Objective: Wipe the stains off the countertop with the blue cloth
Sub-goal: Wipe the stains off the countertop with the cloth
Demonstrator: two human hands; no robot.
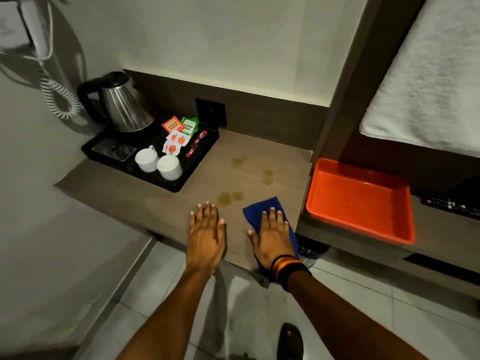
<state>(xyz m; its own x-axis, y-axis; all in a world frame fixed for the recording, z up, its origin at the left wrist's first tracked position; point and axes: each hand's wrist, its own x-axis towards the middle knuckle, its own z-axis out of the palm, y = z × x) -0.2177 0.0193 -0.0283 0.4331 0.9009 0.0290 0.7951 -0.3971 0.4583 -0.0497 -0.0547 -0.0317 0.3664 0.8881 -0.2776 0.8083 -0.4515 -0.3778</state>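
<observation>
A blue cloth [262,207] lies at the front right of the wooden countertop [145,201], partly hanging over the front edge. My right hand [272,236] presses flat on top of it, fingers together and stretched out. My left hand [206,235] rests flat on the bare wood to the left of the cloth, holding nothing. Several brownish stains mark the wood beyond my fingers: one pair [230,198] just ahead of my left hand, another [267,177] further right, a third [238,161] towards the back.
A black tray [200,162] at the back left carries a steel kettle [124,105], two white cups [158,162] and sachets [179,133]. An orange tray [361,201] sits on the lower shelf to the right, beside a remote [452,203]. A wall socket [210,111] is behind.
</observation>
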